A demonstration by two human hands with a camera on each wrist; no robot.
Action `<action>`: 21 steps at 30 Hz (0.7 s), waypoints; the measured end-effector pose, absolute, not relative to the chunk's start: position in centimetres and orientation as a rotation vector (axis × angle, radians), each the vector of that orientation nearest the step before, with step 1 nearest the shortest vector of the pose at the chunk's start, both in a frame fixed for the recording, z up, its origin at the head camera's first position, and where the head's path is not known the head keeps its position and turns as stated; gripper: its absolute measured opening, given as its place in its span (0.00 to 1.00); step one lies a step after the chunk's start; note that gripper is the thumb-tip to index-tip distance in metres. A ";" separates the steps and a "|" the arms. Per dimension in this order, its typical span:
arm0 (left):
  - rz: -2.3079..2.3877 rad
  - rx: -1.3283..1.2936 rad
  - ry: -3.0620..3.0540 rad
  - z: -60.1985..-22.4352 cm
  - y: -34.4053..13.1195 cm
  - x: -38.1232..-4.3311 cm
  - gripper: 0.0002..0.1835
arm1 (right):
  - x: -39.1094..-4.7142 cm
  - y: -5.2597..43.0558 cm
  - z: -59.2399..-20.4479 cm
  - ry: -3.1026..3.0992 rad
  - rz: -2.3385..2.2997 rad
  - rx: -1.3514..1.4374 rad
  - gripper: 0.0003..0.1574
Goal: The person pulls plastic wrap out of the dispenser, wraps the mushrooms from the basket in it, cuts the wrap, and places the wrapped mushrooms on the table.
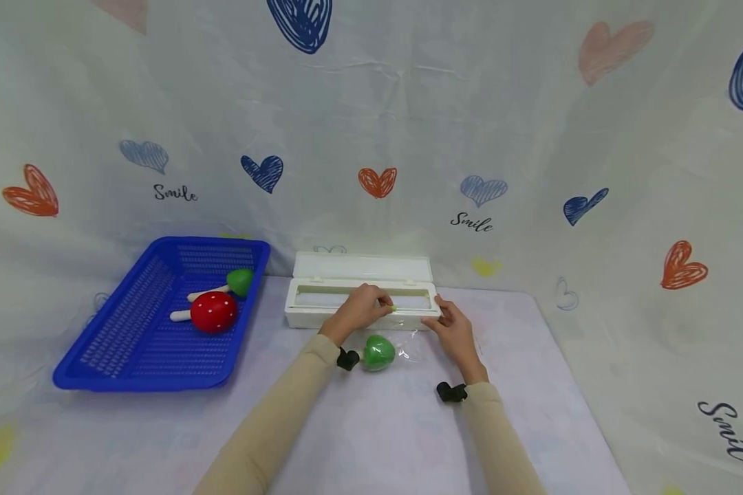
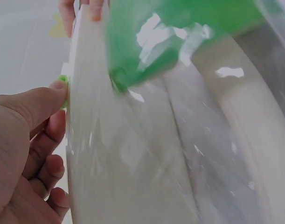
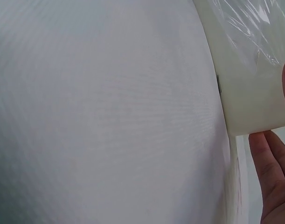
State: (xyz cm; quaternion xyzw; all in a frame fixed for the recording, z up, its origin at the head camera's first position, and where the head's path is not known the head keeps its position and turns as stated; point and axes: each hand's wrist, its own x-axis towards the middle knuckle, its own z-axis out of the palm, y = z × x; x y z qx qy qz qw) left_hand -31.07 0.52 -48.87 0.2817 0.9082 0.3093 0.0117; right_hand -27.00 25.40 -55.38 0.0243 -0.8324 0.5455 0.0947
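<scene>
Two bare hands work at a long white plastic box (image 1: 322,318) in the centre of the frame, its pale hinged lid (image 1: 362,267) standing open along the back edge. Between the box's left end and the near-vertical right rim of a blue perforated plastic basket (image 1: 142,383), at left, runs a narrow strip of the pale cloth-covered tabletop (image 1: 557,419). More tabletop stretches from the box toward the lower centre and right, where the table's edge slants down to the bottom of the frame. Behind, a white heart-printed backdrop (image 1: 408,124) rises close to the lid.

The left hand (image 1: 359,307) reaches in from the lower left, thumb and forefinger pinching a small bright-green plastic piece (image 1: 393,309) at the box's front edge, the other fingers curled. The right hand (image 1: 455,335) comes up from the lower right and grips the box's right end, thumb on the front face, fingertips against the end. Just below the box, a green-headed, white-stemmed toy (image 1: 379,353) lies under crinkled clear film (image 1: 411,344). A red, white-dotted toy mushroom (image 1: 213,312) and another green-headed toy (image 1: 240,282) lie inside the basket.
</scene>
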 end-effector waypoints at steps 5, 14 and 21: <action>0.986 0.892 2.843 -48.7 -0.3 -30.6 0.07 | -26.9 25.5 -55.6 -2.451 1.596 0.079 0.39; 0.963 0.865 2.857 -48.6 -1.9 -30.3 0.06 | -26.8 24.9 -55.9 -2.457 1.628 0.093 0.39; 0.949 0.775 2.878 -48.8 -4.0 -30.1 0.05 | -27.0 25.2 -56.1 -2.453 1.630 0.043 0.40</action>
